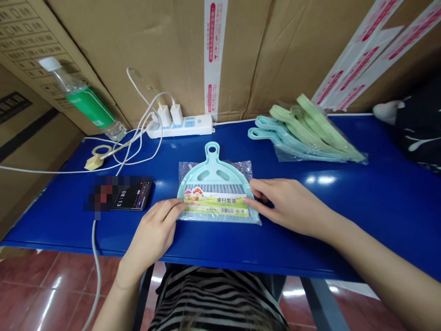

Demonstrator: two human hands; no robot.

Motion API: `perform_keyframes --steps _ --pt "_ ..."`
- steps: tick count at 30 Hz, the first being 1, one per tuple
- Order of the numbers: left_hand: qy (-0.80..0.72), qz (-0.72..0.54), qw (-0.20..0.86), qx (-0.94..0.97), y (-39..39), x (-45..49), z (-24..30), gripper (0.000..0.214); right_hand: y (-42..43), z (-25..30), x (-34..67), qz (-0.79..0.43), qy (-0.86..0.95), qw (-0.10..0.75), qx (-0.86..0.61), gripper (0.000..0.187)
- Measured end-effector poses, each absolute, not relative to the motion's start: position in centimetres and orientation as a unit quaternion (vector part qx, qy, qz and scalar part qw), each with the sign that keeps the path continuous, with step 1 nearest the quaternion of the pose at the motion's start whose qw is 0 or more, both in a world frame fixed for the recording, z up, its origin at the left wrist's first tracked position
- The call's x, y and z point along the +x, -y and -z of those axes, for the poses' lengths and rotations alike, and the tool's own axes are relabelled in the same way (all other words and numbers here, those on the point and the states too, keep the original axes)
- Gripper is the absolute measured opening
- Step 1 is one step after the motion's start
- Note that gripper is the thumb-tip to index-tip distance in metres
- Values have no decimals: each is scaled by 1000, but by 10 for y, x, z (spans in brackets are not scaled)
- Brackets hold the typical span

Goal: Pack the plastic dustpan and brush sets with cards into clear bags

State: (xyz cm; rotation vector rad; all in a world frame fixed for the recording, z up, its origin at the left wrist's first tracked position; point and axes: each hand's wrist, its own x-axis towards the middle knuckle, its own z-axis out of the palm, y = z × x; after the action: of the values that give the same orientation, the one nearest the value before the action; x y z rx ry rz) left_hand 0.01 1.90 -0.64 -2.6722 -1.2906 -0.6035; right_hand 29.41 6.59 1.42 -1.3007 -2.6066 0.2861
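Note:
A light-blue dustpan and brush set (213, 172) in a clear plastic bag lies on the blue table in front of me, its looped handle pointing away. Grey bristles show above a colourful printed label (216, 204) across its lower part. My left hand (158, 225) grips the lower left edge of the bagged set, fingertips at the label's left end. On the opposite side my right hand (285, 202) pinches the right edge, with the thumb on the label's right end and the other fingers curled.
Bagged green and blue dustpan sets (306, 131) lie at the back right. A white power strip (182, 126) with plugs and loose cables stands at the back, near a tilted water bottle (91, 105). A phone (132, 195) lies left. Cardboard boxes (165, 46) wall the table's far side.

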Motion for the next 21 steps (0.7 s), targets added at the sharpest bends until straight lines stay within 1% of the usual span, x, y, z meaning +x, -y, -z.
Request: perform_keyframes --steps 8,13,21 --pt "401 210 64 -889 -18 0 6 36 -68 -12 295 -66 873 124 -467 28" --pt "396 213 58 -891 -16 -2 7 34 -67 -12 295 -65 869 131 -472 31" --pt "392 233 38 -889 -17 1 6 28 -65 -11 297 -34 879 100 -464 22"
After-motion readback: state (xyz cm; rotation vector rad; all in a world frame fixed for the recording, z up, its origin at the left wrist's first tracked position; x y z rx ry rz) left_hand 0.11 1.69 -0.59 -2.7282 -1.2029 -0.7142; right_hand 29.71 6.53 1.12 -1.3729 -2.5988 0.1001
